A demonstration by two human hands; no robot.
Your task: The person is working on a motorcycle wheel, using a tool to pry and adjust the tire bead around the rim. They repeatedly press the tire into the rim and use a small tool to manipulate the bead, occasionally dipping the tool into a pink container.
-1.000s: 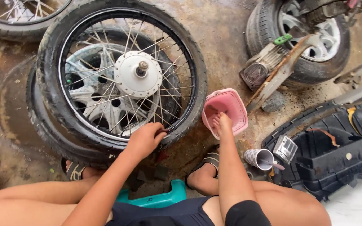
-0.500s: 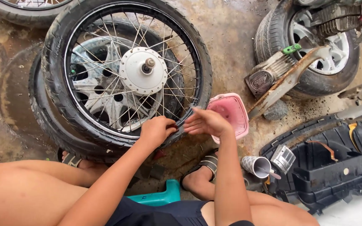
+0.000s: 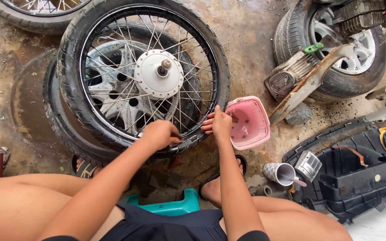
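The right hand (image 3: pixel 220 125) left the pink plastic tub (image 3: pixel 249 122); both hands, left hand (image 3: pixel 159 134) too, now grip the black spoked wheel's tyre (image 3: pixel 90 120) mid-frame; wet fingers could slip

Black spoked wheel (image 3: pixel 157 71) lies flat on tyres

Wet concrete floor (image 3: pixel 255 31): stacked tyres (image 3: pixel 63 134), pink tub (image 3: pixel 251 125), teal stool (image 3: pixel 175 206).
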